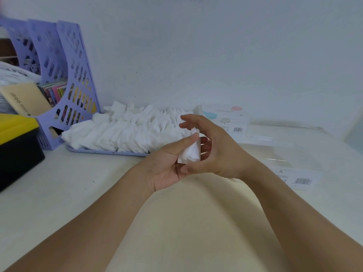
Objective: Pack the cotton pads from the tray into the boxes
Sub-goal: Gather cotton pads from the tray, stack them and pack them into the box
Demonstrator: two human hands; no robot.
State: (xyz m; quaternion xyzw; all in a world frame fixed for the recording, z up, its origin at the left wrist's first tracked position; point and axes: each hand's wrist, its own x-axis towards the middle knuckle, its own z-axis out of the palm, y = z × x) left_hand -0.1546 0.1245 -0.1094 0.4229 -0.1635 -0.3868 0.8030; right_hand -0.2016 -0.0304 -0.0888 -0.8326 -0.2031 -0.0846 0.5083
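Note:
A lilac tray (102, 151) by the wall is heaped with white cotton pads (129, 128). In front of it both my hands hold a small stack of cotton pads (191, 152) above the table. My left hand (169, 163) grips the stack from the left, thumb along its top. My right hand (212, 150) cups the stack from the right, fingers curled round it. A white box (227, 119) with a barcode stands behind my right hand. A flat clear box (290, 169) with a barcode lies to the right on the table.
A lilac file rack (64, 79) with papers stands at the back left. A black box with a yellow lid (17, 142) sits at the left edge. The white wall runs close behind the tray. The cream tabletop (78, 189) extends toward me.

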